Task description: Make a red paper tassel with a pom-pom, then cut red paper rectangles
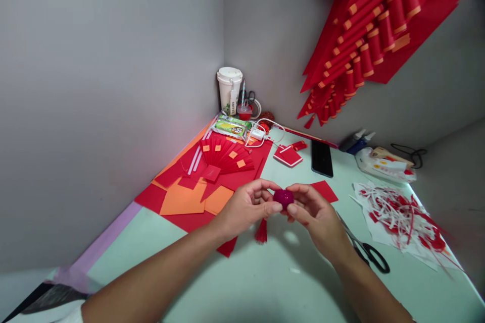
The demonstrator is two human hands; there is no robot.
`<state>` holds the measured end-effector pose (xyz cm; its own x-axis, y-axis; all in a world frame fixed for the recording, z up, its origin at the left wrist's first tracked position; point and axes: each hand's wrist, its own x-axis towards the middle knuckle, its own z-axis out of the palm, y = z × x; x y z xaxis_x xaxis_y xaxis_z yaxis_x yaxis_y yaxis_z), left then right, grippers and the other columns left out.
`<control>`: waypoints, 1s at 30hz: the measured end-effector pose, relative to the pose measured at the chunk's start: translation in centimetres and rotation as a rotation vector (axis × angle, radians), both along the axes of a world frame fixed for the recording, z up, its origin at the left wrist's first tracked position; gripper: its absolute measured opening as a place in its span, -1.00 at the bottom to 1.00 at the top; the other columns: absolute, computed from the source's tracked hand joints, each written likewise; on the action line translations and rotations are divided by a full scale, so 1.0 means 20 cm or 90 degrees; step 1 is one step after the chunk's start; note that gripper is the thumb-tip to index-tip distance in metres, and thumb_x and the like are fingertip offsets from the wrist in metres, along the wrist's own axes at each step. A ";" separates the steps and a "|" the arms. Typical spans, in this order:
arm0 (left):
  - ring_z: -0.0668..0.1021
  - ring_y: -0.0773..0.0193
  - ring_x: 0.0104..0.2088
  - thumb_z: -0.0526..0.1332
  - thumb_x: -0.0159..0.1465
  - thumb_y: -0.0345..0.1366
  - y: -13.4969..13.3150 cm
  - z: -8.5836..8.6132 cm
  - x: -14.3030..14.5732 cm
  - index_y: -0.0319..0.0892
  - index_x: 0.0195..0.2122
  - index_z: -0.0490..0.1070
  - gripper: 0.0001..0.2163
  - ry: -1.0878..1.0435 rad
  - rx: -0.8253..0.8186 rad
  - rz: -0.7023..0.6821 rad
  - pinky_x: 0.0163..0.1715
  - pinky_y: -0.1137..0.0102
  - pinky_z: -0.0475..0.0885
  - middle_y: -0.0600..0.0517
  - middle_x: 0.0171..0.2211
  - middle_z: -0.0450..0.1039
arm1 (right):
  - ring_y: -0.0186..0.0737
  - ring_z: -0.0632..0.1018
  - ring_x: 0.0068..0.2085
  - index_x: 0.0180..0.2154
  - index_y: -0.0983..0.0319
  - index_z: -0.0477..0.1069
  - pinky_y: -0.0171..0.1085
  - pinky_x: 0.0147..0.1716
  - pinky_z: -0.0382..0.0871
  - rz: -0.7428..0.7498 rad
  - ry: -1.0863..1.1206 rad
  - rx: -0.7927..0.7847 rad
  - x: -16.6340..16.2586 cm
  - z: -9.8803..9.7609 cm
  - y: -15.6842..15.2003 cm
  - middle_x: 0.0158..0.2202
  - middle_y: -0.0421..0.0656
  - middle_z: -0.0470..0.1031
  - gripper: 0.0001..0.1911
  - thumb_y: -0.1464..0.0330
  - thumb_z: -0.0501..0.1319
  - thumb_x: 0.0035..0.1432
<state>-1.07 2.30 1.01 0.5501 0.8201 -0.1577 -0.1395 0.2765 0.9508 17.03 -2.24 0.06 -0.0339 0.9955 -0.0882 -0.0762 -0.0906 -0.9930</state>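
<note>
My left hand (250, 207) and my right hand (318, 214) meet above the table, pinching a small, shiny magenta ball (284, 199) between thumbs and fingers, one hand on either side. Just below my left hand shows a red tassel (261, 232); whether it is joined to the ball I cannot tell. Scissors (366, 250) with black handles lie by my right wrist. A red paper square (325, 191) lies behind my right hand. Left of my hands are orange paper sheets (184, 198) and a pleated red paper fan (227, 154).
At the back corner stand a white cup (229, 88) and a green packet (232, 127). A phone (322, 158) lies near the back edge. Paper scraps (401, 214) heap on the right. Red paper firecrackers (366, 58) hang on the wall.
</note>
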 end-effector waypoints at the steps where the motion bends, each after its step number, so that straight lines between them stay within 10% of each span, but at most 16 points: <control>1: 0.39 0.43 -0.46 0.39 0.06 -0.22 0.00 0.00 0.00 -0.20 -0.13 0.42 -0.63 0.006 0.009 0.006 -0.42 0.48 0.27 0.11 -0.44 0.35 | -0.25 0.53 -0.33 -0.13 0.13 0.37 -0.30 -0.38 0.41 0.008 0.011 -0.010 0.00 0.00 0.00 -0.29 -0.19 0.51 -0.69 0.26 0.34 0.08; 30: 0.30 0.41 -0.51 0.41 0.03 -0.18 -0.01 -0.01 0.00 -0.21 -0.14 0.43 -0.61 0.087 0.093 0.039 -0.47 0.46 0.21 0.17 -0.54 0.26 | -0.37 0.30 -0.54 -0.27 0.21 0.46 -0.40 -0.59 0.09 0.053 0.150 -0.143 -0.03 -0.01 0.01 -0.56 -0.26 0.35 -0.72 0.12 0.22 0.18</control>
